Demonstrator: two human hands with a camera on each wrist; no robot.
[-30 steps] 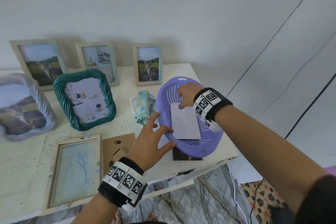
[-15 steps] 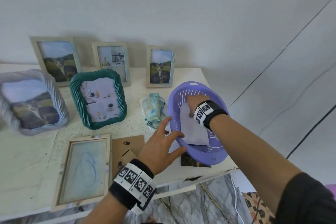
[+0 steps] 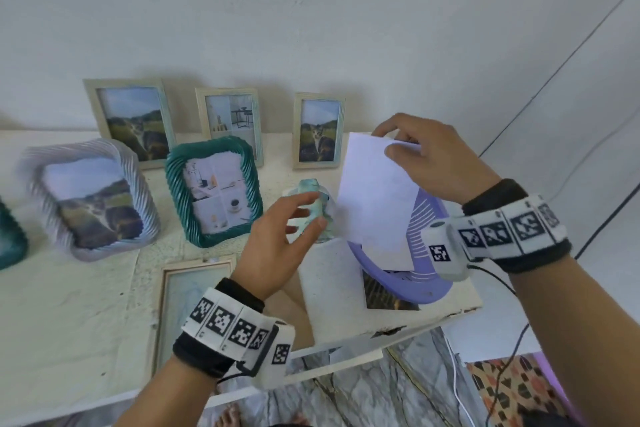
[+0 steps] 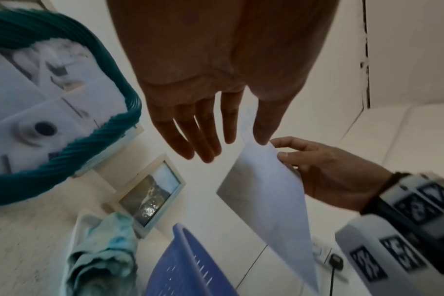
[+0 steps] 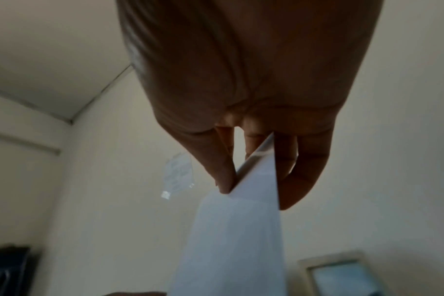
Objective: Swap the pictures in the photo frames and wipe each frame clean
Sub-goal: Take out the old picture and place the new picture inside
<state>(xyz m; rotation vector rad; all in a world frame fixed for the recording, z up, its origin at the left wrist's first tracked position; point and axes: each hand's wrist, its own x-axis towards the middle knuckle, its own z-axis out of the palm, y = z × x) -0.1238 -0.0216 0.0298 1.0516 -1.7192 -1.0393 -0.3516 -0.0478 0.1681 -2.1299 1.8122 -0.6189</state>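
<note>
My right hand pinches the top edge of a white-backed picture, lifted above the purple basket. The same picture hangs from that hand's fingers in the left wrist view, and thumb and fingers clamp the picture in the right wrist view. My left hand hovers open just left of the sheet, fingers spread. An empty wooden frame lies flat at the table's front, with its cardboard backing beside it. A folded teal cloth lies behind my left hand.
Framed pictures stand along the wall: a landscape, an interior, a cat. A green twisted frame and a lilac one lean in front. A dark photo lies under the basket. The table edge is chipped.
My right hand has lifted the white-backed picture out of the purple basket and raised it. My left hand has left the basket rim and risen beside the sheet.
</note>
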